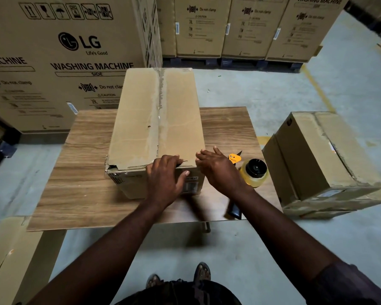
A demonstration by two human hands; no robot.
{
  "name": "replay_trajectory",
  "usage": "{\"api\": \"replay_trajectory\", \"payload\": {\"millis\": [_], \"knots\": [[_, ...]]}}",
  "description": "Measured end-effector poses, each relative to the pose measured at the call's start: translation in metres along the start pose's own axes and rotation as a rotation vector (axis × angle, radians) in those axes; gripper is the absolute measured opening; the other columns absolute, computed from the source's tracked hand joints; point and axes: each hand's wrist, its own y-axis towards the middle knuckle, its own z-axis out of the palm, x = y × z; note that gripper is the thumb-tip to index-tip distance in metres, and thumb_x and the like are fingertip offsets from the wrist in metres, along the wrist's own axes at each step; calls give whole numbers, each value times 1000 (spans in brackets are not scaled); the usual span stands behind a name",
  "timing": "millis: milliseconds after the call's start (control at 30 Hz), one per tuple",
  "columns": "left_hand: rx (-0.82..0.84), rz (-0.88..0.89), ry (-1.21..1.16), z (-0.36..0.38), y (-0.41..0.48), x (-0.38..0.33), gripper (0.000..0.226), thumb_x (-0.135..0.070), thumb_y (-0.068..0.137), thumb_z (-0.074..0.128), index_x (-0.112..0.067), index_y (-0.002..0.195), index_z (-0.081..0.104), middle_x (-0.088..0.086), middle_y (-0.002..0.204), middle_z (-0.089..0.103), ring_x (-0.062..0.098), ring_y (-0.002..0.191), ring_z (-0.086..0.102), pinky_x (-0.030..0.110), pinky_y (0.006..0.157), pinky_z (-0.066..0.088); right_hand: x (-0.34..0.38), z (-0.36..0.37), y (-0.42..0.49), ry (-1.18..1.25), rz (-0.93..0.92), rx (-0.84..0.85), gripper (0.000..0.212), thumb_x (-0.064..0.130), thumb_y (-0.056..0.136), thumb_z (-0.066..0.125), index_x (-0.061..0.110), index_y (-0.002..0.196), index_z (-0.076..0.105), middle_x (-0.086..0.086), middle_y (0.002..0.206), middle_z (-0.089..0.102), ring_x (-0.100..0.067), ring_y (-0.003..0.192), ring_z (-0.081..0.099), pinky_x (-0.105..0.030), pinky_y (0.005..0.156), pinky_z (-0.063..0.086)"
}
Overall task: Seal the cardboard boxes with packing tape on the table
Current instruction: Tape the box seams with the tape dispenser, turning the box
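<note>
Head view: the left hand (165, 179) lies draped over the near top edge of the cardboard box (156, 115). Its fingers bend onto the lid at the end of the taped seam and its thumb is spread flat on the front face — pressing, not clutching. Just at its 3 o'clock the right hand (218, 170) reaches in with fairly straight fingers, tips touching the lid's near right corner, holding nothing. Both forearms run up from 6 o'clock.

The box sits lengthwise on the wooden table (84, 172); its near left corner is crumpled. At 3 o'clock of the right hand a tape dispenser (253, 172) lies on the table — yellowish roll, orange tag, black handle partly hidden under the right forearm. Farther toward 3 o'clock a second box (317, 155) stands beside the table. Washing-machine cartons (75, 51) wall off 10 to 1 o'clock.
</note>
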Motion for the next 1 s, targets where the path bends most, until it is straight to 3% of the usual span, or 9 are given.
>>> {"api": "replay_trajectory", "payload": {"millis": [200, 267, 367, 533, 633, 800, 900, 1000], "knots": [[-2, -29, 6, 0, 2, -2, 43, -57, 87, 50, -26, 114, 61, -2, 113, 60, 22, 104, 53, 41, 90, 36, 7, 5, -1, 86, 101, -58, 22, -3, 82, 73, 4, 102, 77, -15, 123, 71, -34, 121, 64, -56, 111, 39], [-18, -31, 6, 0, 2, -4, 41, -57, 87, 50, -27, 111, 61, -2, 111, 60, 23, 103, 53, 42, 89, 37, 9, 4, -2, 105, 120, -71, 13, 9, 87, 75, 5, 100, 77, -14, 125, 70, -32, 124, 63, -52, 112, 38], [-38, -38, 12, 0, 2, -7, 38, -55, 86, 51, -26, 109, 62, -1, 109, 60, 24, 101, 54, 43, 87, 39, 12, 4, -2, 111, 157, -47, 17, 22, 92, 74, 7, 100, 77, -12, 128, 69, -29, 129, 59, -48, 115, 37], [2, -28, 46, -1, 2, -5, 36, -41, 81, 75, -25, 112, 63, 1, 112, 61, 27, 102, 55, 44, 88, 39, 15, 12, -8, 117, 166, -84, 17, 5, 88, 72, 4, 105, 75, -15, 129, 68, -32, 129, 58, -49, 113, 39], [35, -23, 32, -4, 1, -3, 42, -37, 79, 79, -25, 115, 62, 0, 116, 60, 27, 106, 55, 44, 89, 39, 19, 12, -10, 110, 182, -84, 24, -3, 84, 72, 3, 108, 73, -17, 132, 66, -32, 131, 57, -47, 114, 38], [25, -15, -25, -10, 4, -3, 34, -48, 87, 60, -26, 114, 63, -2, 113, 60, 24, 104, 54, 43, 88, 41, 28, 4, -2, 48, 181, -126, 14, 12, 83, 80, 7, 95, 74, -13, 117, 73, -32, 109, 65, -38, 94, 53], [42, -4, -24, -13, 4, -3, 30, -32, 86, 69, -26, 115, 63, -2, 115, 62, 27, 104, 56, 44, 88, 41, 31, 3, -2, 29, 158, -133, 16, 2, 79, 79, 5, 94, 74, -13, 112, 72, -32, 102, 61, -36, 86, 53], [113, 16, -44, -19, 5, 0, 44, -15, 79, 77, -26, 119, 63, -4, 124, 61, 25, 111, 55, 44, 91, 41, 35, 5, 1, -20, 178, -127, 24, -6, 76, 74, 5, 98, 72, -12, 104, 66, -33, 95, 57, -40, 76, 53]]}}
